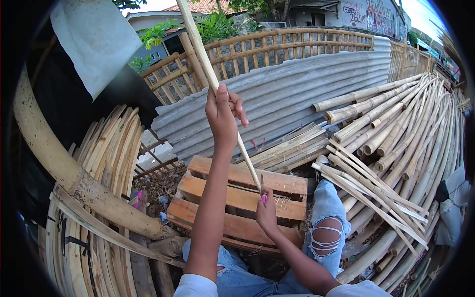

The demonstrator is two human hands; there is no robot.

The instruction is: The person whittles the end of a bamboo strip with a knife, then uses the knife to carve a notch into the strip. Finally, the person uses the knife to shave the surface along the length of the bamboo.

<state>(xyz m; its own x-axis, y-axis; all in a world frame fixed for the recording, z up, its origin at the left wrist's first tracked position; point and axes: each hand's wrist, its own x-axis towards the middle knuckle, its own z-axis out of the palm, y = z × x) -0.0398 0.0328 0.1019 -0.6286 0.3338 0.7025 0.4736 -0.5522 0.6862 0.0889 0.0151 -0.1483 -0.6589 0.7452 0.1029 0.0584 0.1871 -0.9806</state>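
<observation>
A long, pale bamboo strip point(200, 47) slants from the top of the view down to the slatted wooden platform point(247, 226). My left hand point(222, 116) grips it partway up, thumb along the strip and some fingers loosely curled. Low down by the strip's lower end, my right hand point(267, 215) is closed round the pink handle of a knife point(262, 182). The narrow blade points up beside the strip; whether it touches is too small to tell. A few thin shavings point(282, 200) lie on the slats near my right hand.
Split bamboo strips point(106, 148) stand stacked at left behind a thick bamboo pole point(54, 143). Bamboo poles point(391, 128) fill the right side, with loose pale strips point(376, 193) across them. Corrugated metal sheeting point(287, 84) and a bamboo fence point(287, 47) stand ahead.
</observation>
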